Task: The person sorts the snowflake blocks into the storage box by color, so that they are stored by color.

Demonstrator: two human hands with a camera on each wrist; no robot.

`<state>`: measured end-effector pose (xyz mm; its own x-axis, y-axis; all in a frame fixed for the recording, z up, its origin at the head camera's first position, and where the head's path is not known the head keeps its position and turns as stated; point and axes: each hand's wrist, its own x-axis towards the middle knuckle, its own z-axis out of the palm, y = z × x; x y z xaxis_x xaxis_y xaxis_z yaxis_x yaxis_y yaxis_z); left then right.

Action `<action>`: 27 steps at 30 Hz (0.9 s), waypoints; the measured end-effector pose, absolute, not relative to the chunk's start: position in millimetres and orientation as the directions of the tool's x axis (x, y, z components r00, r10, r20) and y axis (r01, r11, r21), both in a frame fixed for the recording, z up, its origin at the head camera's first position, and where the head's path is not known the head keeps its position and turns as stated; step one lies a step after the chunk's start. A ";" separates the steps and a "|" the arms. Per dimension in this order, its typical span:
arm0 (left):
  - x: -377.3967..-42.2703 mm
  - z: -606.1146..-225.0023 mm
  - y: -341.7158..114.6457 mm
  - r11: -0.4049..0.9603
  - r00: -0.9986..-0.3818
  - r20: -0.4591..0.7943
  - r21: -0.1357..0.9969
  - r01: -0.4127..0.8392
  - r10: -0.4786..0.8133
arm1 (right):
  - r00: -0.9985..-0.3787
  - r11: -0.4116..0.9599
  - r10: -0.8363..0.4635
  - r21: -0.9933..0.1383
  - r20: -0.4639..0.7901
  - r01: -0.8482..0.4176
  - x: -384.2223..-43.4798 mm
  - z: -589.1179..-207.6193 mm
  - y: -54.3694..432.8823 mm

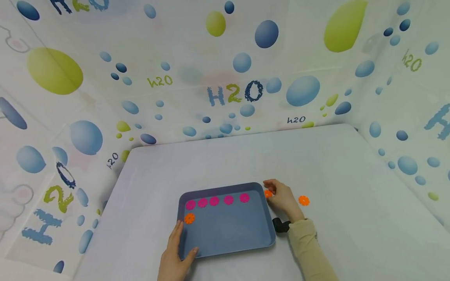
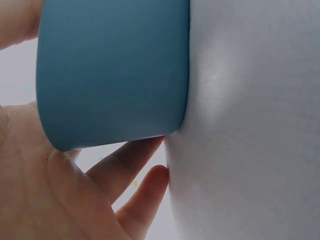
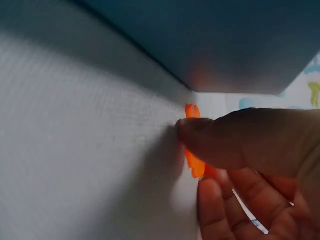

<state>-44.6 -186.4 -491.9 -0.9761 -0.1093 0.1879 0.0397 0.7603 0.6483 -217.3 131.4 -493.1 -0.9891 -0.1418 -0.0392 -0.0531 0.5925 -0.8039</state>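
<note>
A blue-grey rectangular tray point(image 1: 228, 234) lies on the white table. Inside it, a row of several pink flower-shaped pieces point(image 1: 214, 201) runs along the far side, with one orange flower-shaped piece point(image 1: 189, 218) below the leftmost. My left hand point(image 1: 175, 251) holds the tray's near left corner, thumb at the front rim and fingers along the left side. Just outside the tray's right wall, my right hand point(image 1: 283, 199) pinches another orange flower-shaped piece point(image 3: 196, 167). The thumb covers part of it in the right wrist view, with fingertips at its lower edge.
A further orange flower-shaped piece point(image 1: 304, 200) lies on the table point(image 1: 351, 175) to the right of my right hand. A black wrist device point(image 1: 281, 225) shows at the right wrist, close to the tray's right wall. Patterned curtains point(image 1: 190, 105) enclose the table's back and sides.
</note>
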 end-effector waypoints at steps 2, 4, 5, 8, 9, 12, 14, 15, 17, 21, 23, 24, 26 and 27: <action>-44.6 -491.6 -186.2 0.761 -0.976 0.192 0.647 0.044 -0.106 | -0.992 0.632 -0.126 -0.773 -0.032 -0.055 -216.3 -491.6 130.1; -44.7 -491.5 -186.1 0.761 -0.975 0.195 0.647 0.049 -0.103 | -0.992 0.666 -0.121 -0.743 -0.027 -0.061 -215.3 -489.6 129.5; -44.8 -491.5 -186.1 0.760 -0.975 0.196 0.648 0.050 -0.103 | -0.993 0.681 -0.119 -0.729 -0.027 -0.062 -214.9 -488.3 129.0; -44.9 -491.3 -186.3 0.759 -0.975 0.201 0.649 0.056 -0.099 | -0.994 0.724 -0.104 -0.687 -0.034 -0.052 -214.1 -485.3 128.5; -44.9 -491.1 -186.4 0.758 -0.974 0.202 0.649 0.058 -0.098 | -0.995 0.731 -0.098 -0.680 -0.035 -0.049 -213.8 -484.6 128.7; -45.0 -489.9 -186.5 0.754 -0.976 0.196 0.654 0.058 -0.095 | -0.997 0.736 -0.069 -0.676 -0.031 -0.030 -212.2 -483.0 130.2; -44.9 -489.1 -186.7 0.752 -0.978 0.187 0.657 0.055 -0.092 | -0.998 0.736 -0.056 -0.676 -0.004 -0.039 -211.7 -484.6 132.5; -44.9 -488.9 -186.9 0.751 -0.979 0.183 0.658 0.053 -0.091 | -0.999 0.736 -0.052 -0.676 -0.003 -0.036 -211.2 -484.3 133.4; -45.2 -488.9 -187.0 0.750 -0.981 0.171 0.660 0.043 -0.094 | -0.999 0.740 -0.049 -0.672 -0.017 -0.025 -210.1 -483.1 134.7; -45.9 -490.0 -187.0 0.750 -0.982 0.161 0.661 0.031 -0.101 | -0.997 0.741 -0.045 -0.672 -0.059 0.007 -207.7 -478.3 135.1; -46.1 -490.7 -186.9 0.750 -0.982 0.157 0.661 0.027 -0.103 | -0.996 0.714 -0.032 -0.700 -0.080 0.033 -207.9 -478.4 135.8; -46.0 -491.0 -187.0 0.750 -0.982 0.158 0.661 0.027 -0.103 | -0.995 0.687 -0.025 -0.725 -0.097 0.053 -208.1 -478.8 136.5; -45.6 -491.8 -187.3 0.749 -0.982 0.157 0.662 0.027 -0.103 | -0.990 0.619 -0.012 -0.778 -0.144 0.105 -209.1 -480.4 138.4; -45.3 -492.4 -187.5 0.749 -0.982 0.158 0.662 0.028 -0.103 | -0.986 0.583 -0.007 -0.802 -0.168 0.132 -209.7 -481.0 139.4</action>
